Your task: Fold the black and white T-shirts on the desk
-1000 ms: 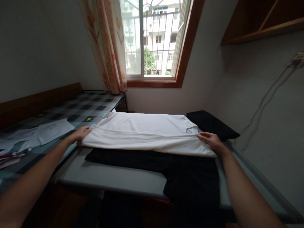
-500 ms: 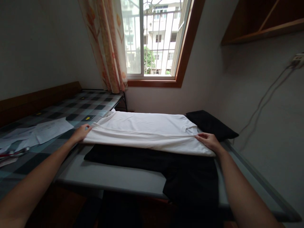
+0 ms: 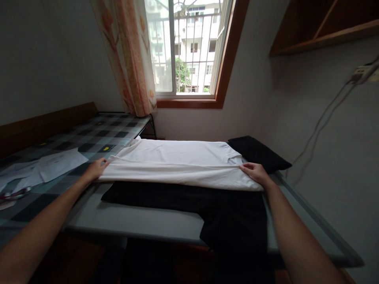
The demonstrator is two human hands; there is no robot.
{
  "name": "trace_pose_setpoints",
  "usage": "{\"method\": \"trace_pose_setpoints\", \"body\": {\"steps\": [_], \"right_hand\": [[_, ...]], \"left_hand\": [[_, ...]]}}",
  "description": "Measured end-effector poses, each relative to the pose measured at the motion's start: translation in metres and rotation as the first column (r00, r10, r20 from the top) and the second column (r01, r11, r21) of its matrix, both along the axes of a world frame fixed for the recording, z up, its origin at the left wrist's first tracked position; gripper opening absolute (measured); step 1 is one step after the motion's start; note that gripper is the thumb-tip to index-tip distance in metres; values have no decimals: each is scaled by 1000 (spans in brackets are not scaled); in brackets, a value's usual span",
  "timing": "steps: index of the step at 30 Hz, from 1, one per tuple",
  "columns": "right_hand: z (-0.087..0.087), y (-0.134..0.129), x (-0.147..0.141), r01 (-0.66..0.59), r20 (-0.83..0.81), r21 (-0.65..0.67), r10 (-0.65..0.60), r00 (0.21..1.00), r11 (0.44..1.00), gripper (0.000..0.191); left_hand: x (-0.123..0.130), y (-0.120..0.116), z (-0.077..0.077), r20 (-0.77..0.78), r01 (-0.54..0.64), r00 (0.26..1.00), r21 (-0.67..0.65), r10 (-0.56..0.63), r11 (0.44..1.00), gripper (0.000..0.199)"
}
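Observation:
A white shirt lies across the grey board, its near part folded over in a long strip. My left hand pinches the left end of that fold between thumb and fingers. At the right end, near the collar, my right hand grips the fold's edge. Black trousers are spread under and in front of the shirt, partly covered by it. Behind my right hand, a dark folded cloth or cushion rests at the board's far right.
The board has a raised rim at the right. To the left, a bed with a checked cover holds loose papers. A curtain hangs by the window; a cable runs down the right wall.
The view has shifted slightly, so most things sit a little further left. Both hands keep hold of the shirt's fold, which looks a little flatter.

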State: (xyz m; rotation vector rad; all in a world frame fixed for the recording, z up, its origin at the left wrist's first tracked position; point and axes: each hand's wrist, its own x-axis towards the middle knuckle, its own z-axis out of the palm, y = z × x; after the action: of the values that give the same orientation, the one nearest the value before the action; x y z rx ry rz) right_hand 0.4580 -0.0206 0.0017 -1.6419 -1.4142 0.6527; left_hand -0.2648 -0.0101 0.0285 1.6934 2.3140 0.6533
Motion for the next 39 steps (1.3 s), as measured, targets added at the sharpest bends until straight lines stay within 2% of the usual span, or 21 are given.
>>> {"method": "trace_pose_setpoints", "body": {"steps": [3, 7, 9, 11, 12, 14, 17, 19, 21, 23, 24, 26, 28, 30, 33, 36, 39], "right_hand": [[1, 4, -1, -13, 41, -35, 14, 999, 999, 43], [2, 2, -3, -36, 97, -34, 39, 995, 999, 37], [4, 0, -3, -2, 166, -20, 6, 986, 1000, 34], [8, -4, -4, 52, 261, -20, -45, 964, 998, 33], [10, -6, -4, 74, 304, -22, -63, 951, 997, 34], [17, -12, -3, 90, 368, -27, -74, 927, 996, 37], [26, -27, -2, 89, 425, -42, -63, 903, 995, 47], [30, -42, 1, 63, 420, -94, -18, 907, 994, 56], [31, -58, 4, -17, 362, -150, 71, 929, 988, 63], [29, -73, 7, -105, 304, -167, 153, 940, 980, 66], [27, -79, 8, -131, 287, -158, 173, 942, 979, 66], [23, -88, 9, -139, 281, -129, 170, 945, 982, 64], [21, -91, 8, -107, 270, -94, 129, 954, 990, 58], [19, -90, 7, -60, 244, -59, 72, 967, 996, 55], [13, -87, 8, -10, 259, -43, 21, 966, 999, 49], [6, -86, 13, -3, 358, -85, 33, 933, 996, 41], [4, -86, 8, 87, 545, -37, -53, 837, 995, 35]], "left_hand": [[0, 0, 2, -165, -17, 986, -89, 2, 996, 20], [2, -4, 7, -229, -7, 973, -100, -16, 995, 32], [6, -5, 9, -276, -8, 961, -34, -2, 999, 40], [15, -4, 13, -335, 31, 942, 87, 0, 996, 45], [23, -3, 14, -358, 82, 933, 139, -27, 987, 45], [43, 3, 16, -378, 234, 913, 180, -153, 955, 39], [89, 8, 14, -341, 504, 837, 174, -428, 846, 31], [124, 5, 12, -334, 658, 743, 201, -580, 726, 33], [155, -5, 9, -364, 797, 599, 179, -714, 577, 35], [173, -18, 9, -413, 892, 438, 92, -798, 442, 35], [178, -24, 9, -439, 917, 375, 47, -817, 395, 34], [176, -33, 9, -480, 938, 291, -27, -828, 345, 33], [167, -38, 7, -505, 938, 256, -78, -824, 339, 34], [154, -40, 3, -510, 925, 249, -126, -823, 358, 39], [137, -41, -5, -471, 890, 306, -167, -828, 424, 46], [128, -42, -11, -390, 865, 378, -174, -840, 470, 49], [133, -42, -12, -313, 851, 446, -140, -838, 505, 49]]}}
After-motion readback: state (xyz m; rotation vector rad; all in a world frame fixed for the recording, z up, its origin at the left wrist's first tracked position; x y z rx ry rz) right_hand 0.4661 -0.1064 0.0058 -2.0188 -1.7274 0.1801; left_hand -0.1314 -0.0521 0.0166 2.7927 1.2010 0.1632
